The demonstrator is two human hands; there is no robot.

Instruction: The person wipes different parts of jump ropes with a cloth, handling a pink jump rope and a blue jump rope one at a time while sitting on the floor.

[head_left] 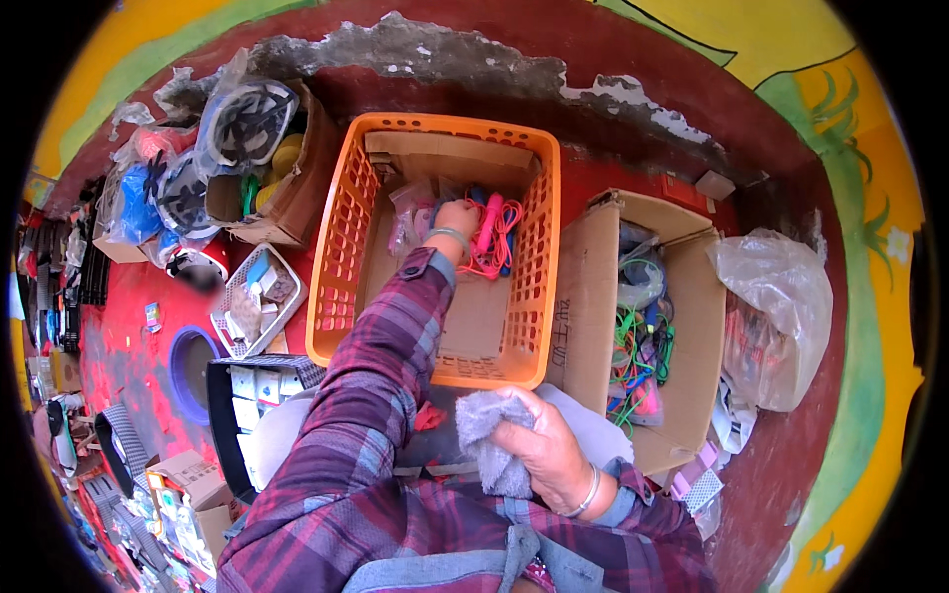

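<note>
My left hand (457, 217) reaches down into an orange plastic basket (554, 257) lined with cardboard. Its fingers look closed, but the back of the hand hides what they hold. Right beside it lies a pink-handled skipping rope (488, 223) with a looped pink cord. Blue handles and a clear plastic bag (406, 215) with purplish contents are also close to this hand. Nearer to my body, outside the basket's front rim, my right hand (554, 455) grips a bunched grey cloth (489, 435).
An open cardboard box (578, 316) at the right holds tangled ropes (633, 361). Past it sits a clear plastic bag (771, 316). At the left are a box with bagged helmets (252, 124), a white basket (289, 321), a purple tub (181, 381) and a black box (229, 435).
</note>
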